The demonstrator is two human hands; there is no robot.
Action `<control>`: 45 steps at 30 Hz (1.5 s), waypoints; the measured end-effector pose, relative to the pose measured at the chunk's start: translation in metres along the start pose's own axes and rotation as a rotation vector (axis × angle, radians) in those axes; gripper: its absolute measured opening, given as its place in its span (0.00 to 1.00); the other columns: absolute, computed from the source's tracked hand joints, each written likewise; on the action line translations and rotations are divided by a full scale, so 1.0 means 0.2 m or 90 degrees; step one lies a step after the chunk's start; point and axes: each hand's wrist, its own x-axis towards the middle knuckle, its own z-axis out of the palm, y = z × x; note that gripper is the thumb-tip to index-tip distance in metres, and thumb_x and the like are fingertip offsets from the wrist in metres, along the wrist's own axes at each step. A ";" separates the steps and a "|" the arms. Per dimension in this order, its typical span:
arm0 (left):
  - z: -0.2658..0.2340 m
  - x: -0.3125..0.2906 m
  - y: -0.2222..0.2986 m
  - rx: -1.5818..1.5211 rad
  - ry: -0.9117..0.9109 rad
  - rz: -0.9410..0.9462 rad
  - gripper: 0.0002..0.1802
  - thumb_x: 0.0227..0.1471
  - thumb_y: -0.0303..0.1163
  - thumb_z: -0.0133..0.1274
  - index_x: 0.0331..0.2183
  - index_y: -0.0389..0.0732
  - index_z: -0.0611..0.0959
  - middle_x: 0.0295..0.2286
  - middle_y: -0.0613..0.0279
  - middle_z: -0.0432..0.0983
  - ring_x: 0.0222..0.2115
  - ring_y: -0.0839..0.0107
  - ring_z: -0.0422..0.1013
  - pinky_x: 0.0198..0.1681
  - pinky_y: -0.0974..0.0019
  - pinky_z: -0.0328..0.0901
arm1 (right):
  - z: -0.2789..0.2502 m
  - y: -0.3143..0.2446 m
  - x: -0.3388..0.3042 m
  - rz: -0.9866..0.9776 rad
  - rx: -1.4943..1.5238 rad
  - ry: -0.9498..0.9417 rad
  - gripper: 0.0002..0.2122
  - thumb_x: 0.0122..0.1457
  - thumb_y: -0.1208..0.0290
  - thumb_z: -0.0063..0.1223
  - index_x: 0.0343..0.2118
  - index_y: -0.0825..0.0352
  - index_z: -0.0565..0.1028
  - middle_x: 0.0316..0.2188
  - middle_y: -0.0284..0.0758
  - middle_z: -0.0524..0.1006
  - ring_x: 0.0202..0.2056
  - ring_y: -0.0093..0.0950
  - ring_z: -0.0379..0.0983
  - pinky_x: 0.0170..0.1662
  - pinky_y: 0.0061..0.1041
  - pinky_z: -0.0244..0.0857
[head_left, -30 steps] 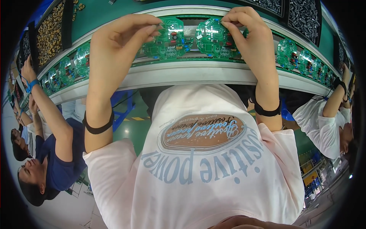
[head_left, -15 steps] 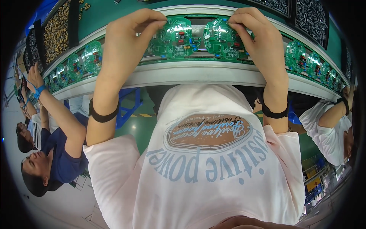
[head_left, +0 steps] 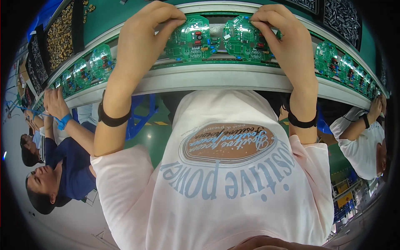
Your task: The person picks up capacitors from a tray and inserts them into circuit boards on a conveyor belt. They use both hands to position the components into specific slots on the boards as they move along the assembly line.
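Note:
Two green circuit boards lie side by side on the rail before me, the left board [head_left: 192, 35] and the right board [head_left: 238, 35], with red, blue and black components on them. My left hand [head_left: 143, 37] reaches over the left board, thumb and forefinger pinched at its upper edge. Over the right board, my right hand [head_left: 287, 39] makes a similar pinch near its top. Anything between either pair of fingertips is too small to make out. The hands cover the outer parts of both boards.
The pale metal rail [head_left: 216, 79] carries more boards [head_left: 100, 58] to the left and others [head_left: 327, 56] to the right. Beyond it are bins of yellowish parts [head_left: 62, 37] and of silvery parts [head_left: 341, 21]. A co-worker's hand [head_left: 56, 102] is at the rail's left, another person's hand [head_left: 377, 106] at the right.
Both my hands have shifted very slightly, still pinched at the same boards. The left co-worker's hand has come down toward the rail.

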 end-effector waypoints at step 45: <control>-0.02 0.08 0.08 -0.007 -0.056 0.002 0.07 0.49 0.16 0.62 0.33 0.31 0.84 0.32 0.53 0.81 0.33 0.60 0.78 0.36 0.64 0.71 | 0.04 -0.07 -0.07 -0.155 -0.048 -0.025 0.06 0.52 0.80 0.61 0.34 0.68 0.80 0.35 0.38 0.78 0.38 0.41 0.76 0.40 0.36 0.68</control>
